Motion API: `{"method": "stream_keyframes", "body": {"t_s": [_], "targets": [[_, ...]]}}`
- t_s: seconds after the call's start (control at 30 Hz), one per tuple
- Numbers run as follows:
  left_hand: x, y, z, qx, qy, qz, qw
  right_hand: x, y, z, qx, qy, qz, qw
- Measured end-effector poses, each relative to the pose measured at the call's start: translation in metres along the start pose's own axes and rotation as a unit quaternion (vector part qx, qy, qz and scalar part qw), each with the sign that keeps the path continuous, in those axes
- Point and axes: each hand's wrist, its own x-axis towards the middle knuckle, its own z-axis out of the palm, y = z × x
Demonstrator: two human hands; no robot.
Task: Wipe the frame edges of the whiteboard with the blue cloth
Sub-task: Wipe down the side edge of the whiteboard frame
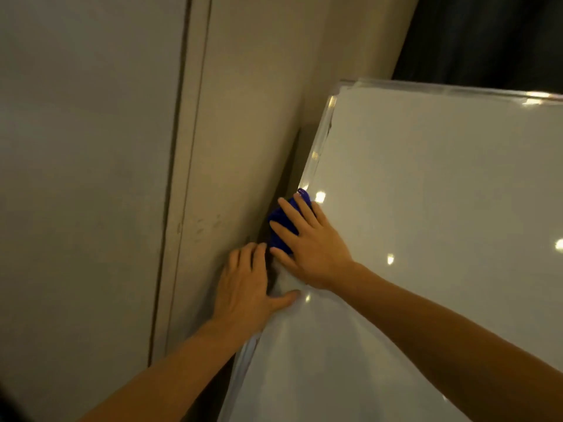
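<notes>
So the whiteboard (426, 208) is leaning with its left side right up against a beige wall (249, 117), and there's only a thin dark gap between the silver frame edge (316, 147) and that wall. Not much room on that side at all. The gap looks narrowest down by the hands and opens a bit toward the top corner, where the frame turns and runs off to the right along the top.

The right hand (307, 245) is pressed flat with fingers spread over the blue cloth (281, 220), pinning it onto the left frame edge about halfway up what's visible. It's more of a palm-down press than a pinch, and the cloth is bunched under the fingers, with bits poking out at the top and on the wall side.

The left hand (246, 287) sits just below, nearly touching the right one. Its fingers go into the gap behind the frame while the thumb lies on the board face, so it's gripping the board's edge with nothing else in it.

Above the cloth the frame edge is clear all the way to the corner. Left of the wall strip there's a vertical seam or trim line (179, 178) and a flat grey panel (85, 178). A dark curtain (487, 35) hangs behind the top of the board. The board face has small bright light reflections on it
</notes>
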Motion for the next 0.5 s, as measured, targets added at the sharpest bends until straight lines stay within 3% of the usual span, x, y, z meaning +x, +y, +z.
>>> {"method": "stream_keyframes", "body": {"t_s": [0.13, 0.3, 0.43, 0.5], "targets": [[0.029, 0.026, 0.012, 0.006, -0.071, -0.059, 0.996, 0.028, 0.037, -0.003, -0.071, -0.012, -0.044, 0.996], [0.056, 0.049, 0.033, -0.133, -0.137, -0.153, 0.970, 0.057, 0.066, -0.003, -0.011, 0.013, 0.077, 0.997], [0.066, 0.057, 0.039, -0.161, -0.146, -0.142, 0.966, 0.051, 0.062, 0.009, -0.054, -0.005, -0.085, 0.995], [0.072, 0.060, 0.038, -0.166, -0.158, -0.159, 0.960, 0.067, 0.090, -0.001, -0.102, 0.008, -0.054, 0.993]]}}
